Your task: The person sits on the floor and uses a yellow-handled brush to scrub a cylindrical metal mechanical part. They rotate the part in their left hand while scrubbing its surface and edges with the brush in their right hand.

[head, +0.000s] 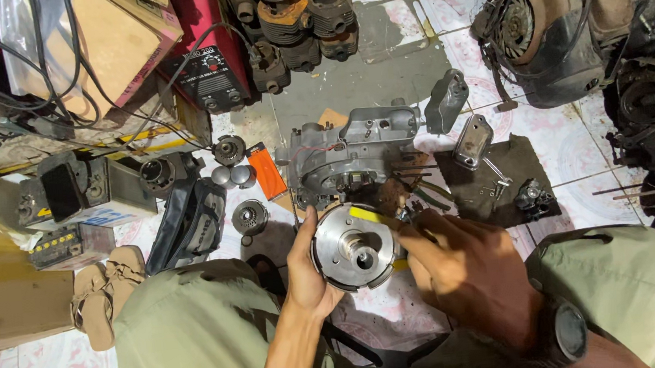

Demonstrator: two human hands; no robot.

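Floor: pale patterned tiles (pixel 570 155), stained with oil and dirt, crowded with engine parts on every side of you.
Room: a cluttered workshop corner, with cardboard boxes (pixel 121 40) and tangled black cables at the upper left and a small dark welding unit (pixel 211 77) beside them.
Far edge: a cluster of finned cylinders (pixel 301 20) stands at the top; a whole dirty engine (pixel 554 26) lies at the upper right.
Centre: a grey engine case (pixel 356 154) sits on the tiles just beyond your hands, with an orange card (pixel 267 173) on its left and a dark rag (pixel 505 180) holding small metal pieces on its right.
Left side: a pair of tan sandals (pixel 104 294) lies near your knee, and a black bag (pixel 189 224) lies between them and the case.
Left hand (pixel 308 276): your fingers are wrapped around the left rim of the round steel flywheel disc (pixel 357 246), clamped on it, holding it above your lap and just before the case.
Right hand (pixel 461 263): your fingers are closed on a yellow-handled tool (pixel 368 217) that lies across the top of the disc.
Legs: you wear olive trousers (pixel 190 330), knees spread either side of the disc.
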